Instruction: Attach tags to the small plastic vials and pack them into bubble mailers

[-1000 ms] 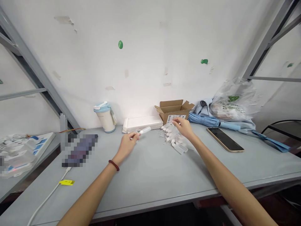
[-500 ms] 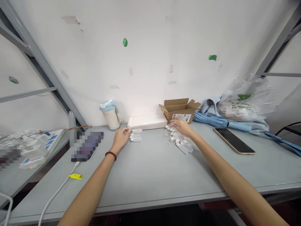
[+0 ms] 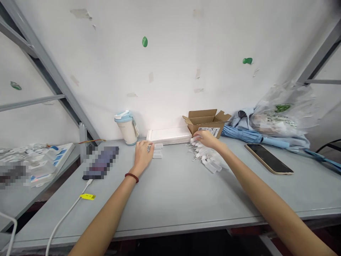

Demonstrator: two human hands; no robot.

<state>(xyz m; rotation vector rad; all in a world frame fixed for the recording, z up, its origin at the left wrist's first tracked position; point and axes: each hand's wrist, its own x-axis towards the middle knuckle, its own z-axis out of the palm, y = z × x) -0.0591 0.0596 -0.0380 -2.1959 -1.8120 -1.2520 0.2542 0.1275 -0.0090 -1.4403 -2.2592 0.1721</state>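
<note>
My left hand point(image 3: 143, 155), with curled fingers, is at the ring ends of a short row of white, partly clear plastic keychains point(image 3: 158, 151) lying side by side. Its thumb and fingers close around the nearer ends and cover part of the row. On the right, my right hand point(image 3: 207, 138) pinches at the far edge of a loose pile of the same keychains point(image 3: 207, 156). A pale keychain end shows at its fingertips. Thin loops stick out from the pile's left side.
Behind the hands are a stack of flat white boards point(image 3: 170, 136) and an open cardboard box point(image 3: 204, 122). A cup point(image 3: 127, 128) stands left, near a blurred device point(image 3: 101, 163) on a white cable. Rightward lie a phone point(image 3: 269, 158), a blue umbrella point(image 3: 243, 135) and a plastic bag point(image 3: 285, 115).
My left hand brought a keychain leftward to the row, then shifted slightly right over it. My right hand has stayed at the pile. The whole view has moved a little.
</note>
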